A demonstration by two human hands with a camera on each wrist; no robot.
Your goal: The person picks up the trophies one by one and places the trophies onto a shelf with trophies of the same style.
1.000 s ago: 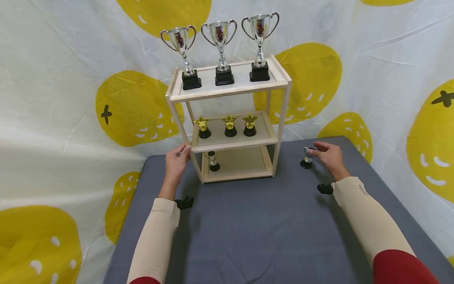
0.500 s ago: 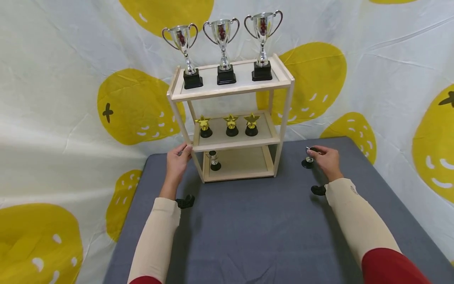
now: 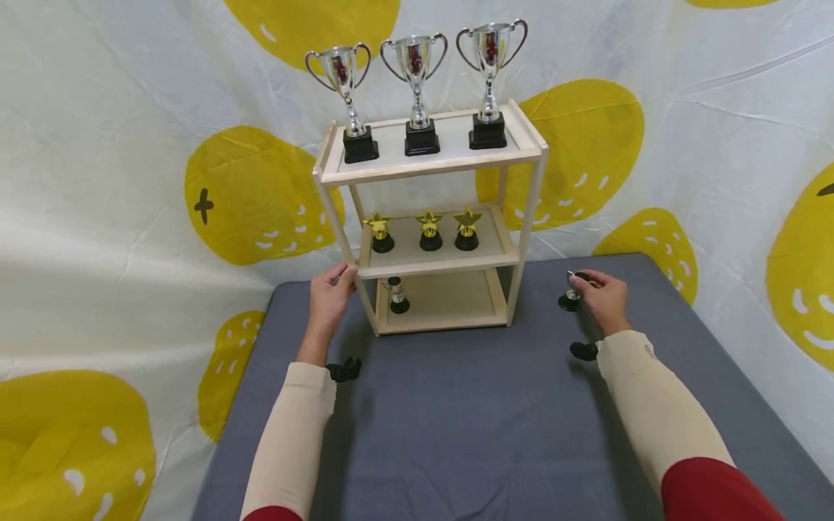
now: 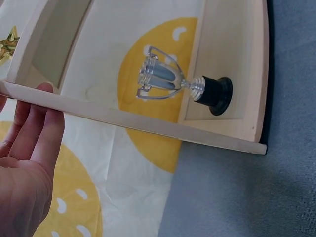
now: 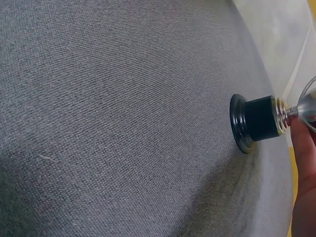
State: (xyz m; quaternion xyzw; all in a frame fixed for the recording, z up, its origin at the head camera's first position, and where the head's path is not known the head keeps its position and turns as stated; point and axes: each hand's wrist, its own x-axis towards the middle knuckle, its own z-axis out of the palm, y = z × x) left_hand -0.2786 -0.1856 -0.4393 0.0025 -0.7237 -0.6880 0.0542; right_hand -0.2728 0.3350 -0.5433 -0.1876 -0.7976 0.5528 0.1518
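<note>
My left hand grips the left front post of a pale wooden three-tier shelf; in the left wrist view its fingers curl behind the post. Over at the right, my right hand pinches a small silver trophy cup with a round black base. The right wrist view shows a finger at the stem of this trophy cup, its top cut off by the frame edge. Whether its base touches the cloth I cannot tell. A matching small trophy cup stands on the bottom tier, left side.
Large silver trophies with black bases, three of them, line the top tier. On the middle tier stand three gold star trophies. Grey cloth covers the table, and a white curtain with yellow fruit prints hangs behind.
My right hand's fingers have closed onto the small trophy cup, and the right forearm has shifted slightly left. The left hand keeps its place on the post. The head view has swung slightly left.
</note>
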